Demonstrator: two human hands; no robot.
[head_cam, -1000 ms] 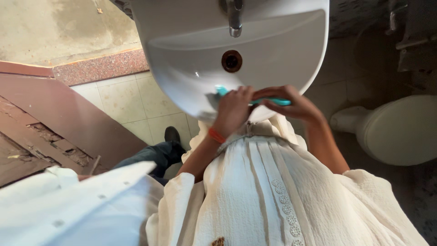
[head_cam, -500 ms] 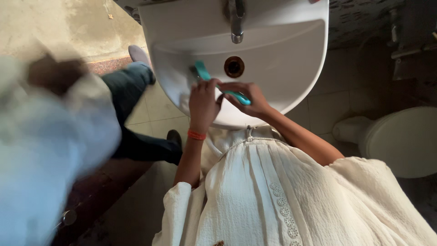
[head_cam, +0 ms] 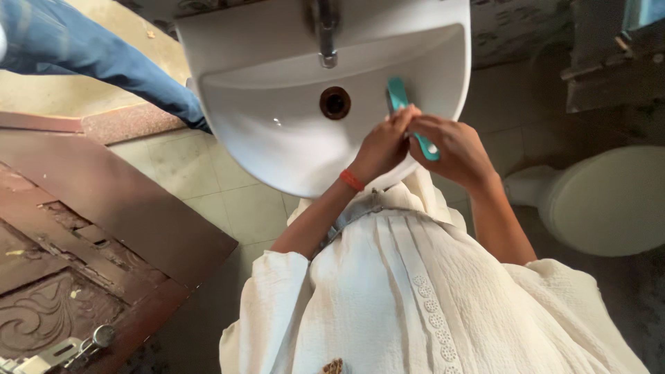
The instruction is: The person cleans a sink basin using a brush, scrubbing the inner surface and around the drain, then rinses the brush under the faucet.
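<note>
Both of your hands are over the right side of the white sink (head_cam: 277, 149), closed together on a teal brush (head_cam: 400, 104). Your left hand (head_cam: 383, 147), with an orange band (head_cam: 351, 180) at the wrist, has its grip curled shut around the middle of the brush, fingers pointing toward the basin wall. Your right hand (head_cam: 454, 151) is just beside it, touching it, with its grip folded over the lower end of the handle, where a short teal stretch shows between the fingers. The brush head sticks out above your left fingers and lies against the inner right wall of the basin, to the right of the dark drain (head_cam: 335, 102) and below and to the right of the metal tap (head_cam: 325, 31). A white toilet (head_cam: 609, 201) stands to your right, well apart from the sink. To your left, a carved brown wooden door (head_cam: 83, 235) lies by the tiled floor (head_cam: 208, 180), and another person's blue trouser leg (head_cam: 97, 59) crosses the upper left corner.
</note>
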